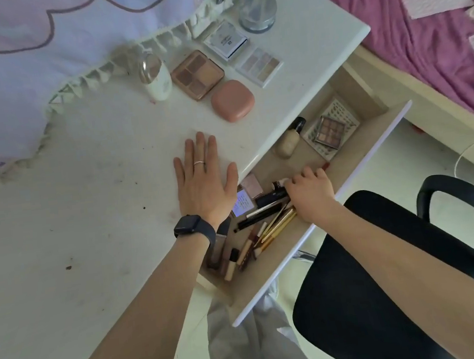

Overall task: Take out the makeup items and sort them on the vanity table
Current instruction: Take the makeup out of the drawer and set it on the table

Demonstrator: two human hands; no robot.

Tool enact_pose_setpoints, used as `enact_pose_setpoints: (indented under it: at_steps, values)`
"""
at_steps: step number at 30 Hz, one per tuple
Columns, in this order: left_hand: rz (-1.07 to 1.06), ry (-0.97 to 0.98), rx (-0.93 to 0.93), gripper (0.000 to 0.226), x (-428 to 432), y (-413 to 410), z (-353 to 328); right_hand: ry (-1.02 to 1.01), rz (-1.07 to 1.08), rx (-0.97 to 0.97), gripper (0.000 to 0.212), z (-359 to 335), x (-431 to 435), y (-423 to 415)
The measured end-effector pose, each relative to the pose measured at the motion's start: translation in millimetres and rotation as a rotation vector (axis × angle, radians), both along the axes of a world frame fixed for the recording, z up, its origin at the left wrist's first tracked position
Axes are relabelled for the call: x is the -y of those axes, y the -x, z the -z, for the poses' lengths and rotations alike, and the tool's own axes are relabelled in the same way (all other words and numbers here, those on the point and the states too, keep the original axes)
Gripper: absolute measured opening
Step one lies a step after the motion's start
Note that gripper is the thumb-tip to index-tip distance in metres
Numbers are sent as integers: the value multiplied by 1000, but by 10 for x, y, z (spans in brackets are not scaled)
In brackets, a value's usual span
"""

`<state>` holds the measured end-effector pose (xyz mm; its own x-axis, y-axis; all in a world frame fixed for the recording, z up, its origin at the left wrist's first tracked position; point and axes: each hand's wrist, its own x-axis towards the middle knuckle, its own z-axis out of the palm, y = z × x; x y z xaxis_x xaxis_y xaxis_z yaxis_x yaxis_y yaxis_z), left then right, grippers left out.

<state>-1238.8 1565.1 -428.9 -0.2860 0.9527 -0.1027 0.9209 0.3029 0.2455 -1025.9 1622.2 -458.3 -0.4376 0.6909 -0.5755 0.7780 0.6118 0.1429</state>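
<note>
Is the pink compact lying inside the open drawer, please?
No, the pink compact sits on the tabletop next to a brown eyeshadow palette, outside the drawer.

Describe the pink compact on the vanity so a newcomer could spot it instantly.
On the white vanity table, look toward the far right corner. The pink compact lies nearest the open drawer, beside the brown eyeshadow palette. It alone is a plain, rounded, salmon-pink case; the palette shows colour pans.
</note>
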Motion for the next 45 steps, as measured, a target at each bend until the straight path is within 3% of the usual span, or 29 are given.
enact_pose_setpoints:
  at_steps: [3,5,9,12,14,17,19,25,29,31,36,41,45]
  values:
    - [7,-14,25,66,11,8,3,33,-44,-91,30,-92,-17,-76]
    - [19,-45,55,59,42,-1,-14,89,56,-294,28,-176,41,-136]
    - [281,-236,50,41,401,-146,-73,321,635,-837,22,-380,267,-204]
    - [468,-209,31,35,896,-386,34,397,981,-982,18,-464,459,-199]
    - [435,-74,22,43,1153,-545,184,391,1131,-1065,20,-452,581,-197]
    - [20,284,44,66,1230,-674,297,317,1245,-1114,23,-399,706,-177]
    - [-158,404,127,76,1191,-698,354,285,1279,-1119,25,-364,733,-150]
    - [-295,386,159,85,1079,-580,470,275,1284,-1104,29,-353,696,-123]
    - [-187,453,136,69,1039,-536,439,326,1300,-1126,22,-384,678,-189]
    - [-89,380,183,62,1049,-535,363,340,1338,-1163,13,-411,659,-216]
    - [115,1,382,51,1052,-503,-108,487,1526,-1309,12,-569,559,-185]
    - [-165,-269,678,48,648,-177,-692,593,1529,-1458,19,-855,311,50]
    - [-462,-504,808,42,205,282,-871,504,1283,-1383,23,-1034,47,385]
